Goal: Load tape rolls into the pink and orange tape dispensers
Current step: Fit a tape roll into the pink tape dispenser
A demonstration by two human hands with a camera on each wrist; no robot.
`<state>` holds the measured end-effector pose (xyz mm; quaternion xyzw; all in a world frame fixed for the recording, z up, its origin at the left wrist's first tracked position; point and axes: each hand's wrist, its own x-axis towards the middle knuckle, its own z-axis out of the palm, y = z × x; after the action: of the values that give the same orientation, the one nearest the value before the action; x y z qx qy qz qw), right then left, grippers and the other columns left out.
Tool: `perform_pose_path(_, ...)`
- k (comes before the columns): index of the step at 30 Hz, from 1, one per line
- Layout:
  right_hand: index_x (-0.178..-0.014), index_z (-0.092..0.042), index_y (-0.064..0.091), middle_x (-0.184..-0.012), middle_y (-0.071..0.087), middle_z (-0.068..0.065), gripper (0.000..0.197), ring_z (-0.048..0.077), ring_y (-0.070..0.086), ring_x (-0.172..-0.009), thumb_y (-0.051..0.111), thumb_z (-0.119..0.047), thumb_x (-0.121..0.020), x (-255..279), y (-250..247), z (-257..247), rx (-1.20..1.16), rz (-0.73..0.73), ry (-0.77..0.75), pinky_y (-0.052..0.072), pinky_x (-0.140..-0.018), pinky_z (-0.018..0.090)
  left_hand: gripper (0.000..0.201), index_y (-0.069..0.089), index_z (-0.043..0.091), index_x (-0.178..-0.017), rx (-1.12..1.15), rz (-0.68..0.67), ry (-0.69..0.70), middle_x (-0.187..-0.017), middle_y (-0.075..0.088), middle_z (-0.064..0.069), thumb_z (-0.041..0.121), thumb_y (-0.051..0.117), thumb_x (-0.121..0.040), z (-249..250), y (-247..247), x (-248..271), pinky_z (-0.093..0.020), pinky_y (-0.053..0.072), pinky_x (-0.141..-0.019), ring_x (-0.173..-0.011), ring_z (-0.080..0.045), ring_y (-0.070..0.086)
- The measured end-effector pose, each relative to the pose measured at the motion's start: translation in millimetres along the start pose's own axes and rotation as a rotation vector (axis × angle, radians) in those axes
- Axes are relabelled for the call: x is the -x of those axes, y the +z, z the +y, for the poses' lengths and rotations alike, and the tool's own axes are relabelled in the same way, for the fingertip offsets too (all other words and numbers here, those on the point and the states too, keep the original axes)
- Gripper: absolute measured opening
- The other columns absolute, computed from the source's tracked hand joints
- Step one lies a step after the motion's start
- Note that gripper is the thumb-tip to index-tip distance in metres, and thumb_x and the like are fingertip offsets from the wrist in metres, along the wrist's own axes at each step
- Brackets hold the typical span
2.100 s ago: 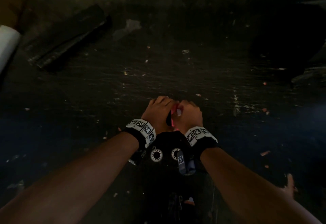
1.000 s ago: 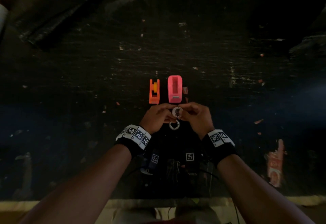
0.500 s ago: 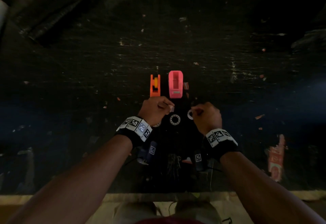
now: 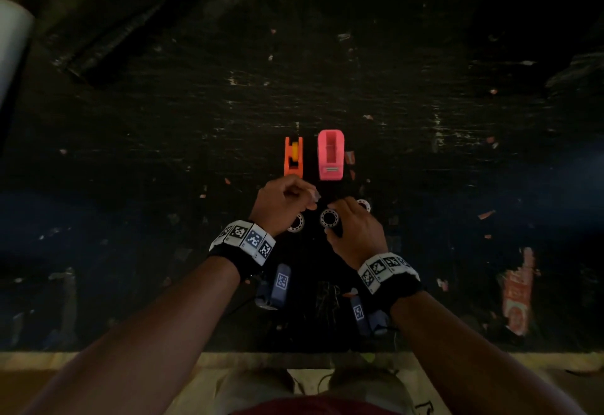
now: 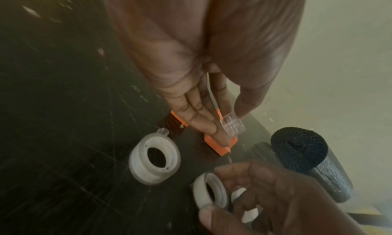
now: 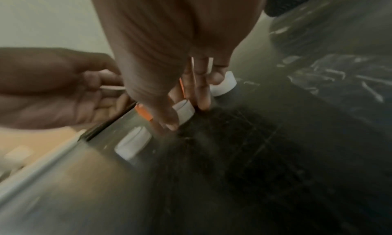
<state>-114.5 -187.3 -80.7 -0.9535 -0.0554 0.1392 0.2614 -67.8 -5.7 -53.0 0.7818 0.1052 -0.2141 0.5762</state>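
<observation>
head view very dim; both wrist views hazy, motion-blurred.

From the head camera, our left hand covers part of a white ring-shaped tape roll, and our right hand hides most of another white roll behind its knuckles. The right wrist view is smeared with motion blur; the small clear plastic piece pinched by our left fingers cannot be identified. A white cylinder is cut off at the frame's left edge.

Black foam tube, white roll
</observation>
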Motion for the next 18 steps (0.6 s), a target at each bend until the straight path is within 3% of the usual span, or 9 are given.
perform_pose_path(4, -0.107, -0.019, 0.068, -0.107, 0.062, -0.001, 0.040, 0.019, 0.068, -0.090, 0.081, -0.020, -0.069, 0, -7, 4, -0.255, 0.048, 0.051, 0.059, -0.074, 0.036, 0.012, 0.071, 0.008, -0.103, 0.054, -0.026, -0.018, -0.093, 0.082, -0.005, 0.005, 0.070, -0.092, -2, -5, 9, -0.037, 0.063, -0.084, -0.089, -0.019, 0.080)
perform_pose_path(7, -0.111, -0.013, 0.073, -0.112, 0.061, 0.002, 0.045, 0.008, 0.067, -0.091, 0.085, -0.008, -0.068, 1, -22, 4, -0.458, 0.052, 0.028, 0.059, -0.082, 0.021, 0.022, 0.074, 0.016, -0.111, 0.048, -0.084, -0.024, -0.099, 0.082, -0.006, 0.007, 0.072, -0.091, -4, -6, 13, -0.046, 0.062, -0.093, -0.095, -0.021, 0.080)
perform_pose_path(10, -0.116, -0.018, 0.073, -0.110, 0.060, -0.006, 0.049, -0.004, 0.065, -0.091, 0.085, -0.004, -0.071, 3, -39, 2, -0.550, 0.023, -0.003, 0.052, -0.081, 0.008, 0.021, 0.079, 0.017, -0.108, 0.057, -0.102, 0.001, -0.101, 0.082, -0.006, 0.008, 0.072, -0.091, 0, -5, 17, -0.043, 0.060, -0.098, -0.097, -0.021, 0.079)
perform_pose_path(15, -0.124, -0.018, 0.067, -0.112, 0.069, -0.006, 0.055, 0.005, 0.069, -0.101, 0.087, -0.009, -0.074, 5, -54, 0, -0.630, -0.005, -0.046, 0.058, -0.084, 0.020, 0.022, 0.079, 0.015, -0.112, 0.018, -0.165, 0.085, -0.109, 0.080, 0.001, 0.010, 0.075, -0.090, 11, -6, 25, -0.026, 0.057, -0.097, -0.104, -0.011, 0.075)
perform_pose_path(18, -0.124, -0.013, 0.066, -0.111, 0.072, -0.003, 0.053, 0.007, 0.071, -0.102, 0.085, -0.004, -0.075, 3, -58, -1, -0.708, -0.033, -0.021, 0.059, -0.085, 0.023, 0.025, 0.078, 0.012, -0.114, 0.029, -0.171, 0.125, -0.113, 0.079, -0.002, 0.007, 0.075, -0.090, 12, -5, 27, -0.022, 0.056, -0.094, -0.106, -0.012, 0.075)
